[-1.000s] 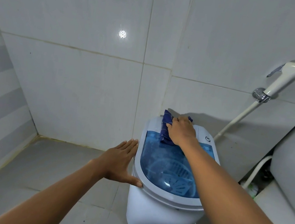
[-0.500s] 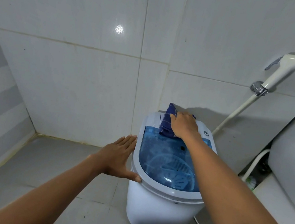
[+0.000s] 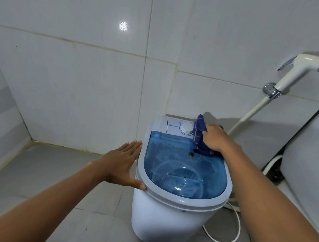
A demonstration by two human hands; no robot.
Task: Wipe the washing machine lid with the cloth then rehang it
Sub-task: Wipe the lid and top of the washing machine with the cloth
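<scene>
The small washing machine (image 3: 170, 214) stands on the tiled floor at about 5 o'clock from the picture's centre, its see-through blue lid (image 3: 184, 171) shut. The right hand (image 3: 214, 140) is closed around a bunched dark blue cloth (image 3: 200, 139), pressing it down at the lid's far right corner, roughly 1 o'clock on the lid, just beside the white dial (image 3: 187, 129) on the control panel. The left hand (image 3: 123, 164) lies open and flat against the machine's left side at 9 o'clock, thumb resting on the grey rim (image 3: 176, 198), steadying the tub.

The step in hand looks like wiping, with most of the lid not yet covered. To do it well, I would keep the cloth flat under the palm rather than balled up, and draw it in overlapping strokes from 12 toward 6 o'clock. A dark speck (image 3: 191, 154) sits on the lid just left of the cloth and probably needs a firmer pass. Steady bracing from the left hand should stop the light tub sliding. No hook or rail for rehanging shows here.
</scene>
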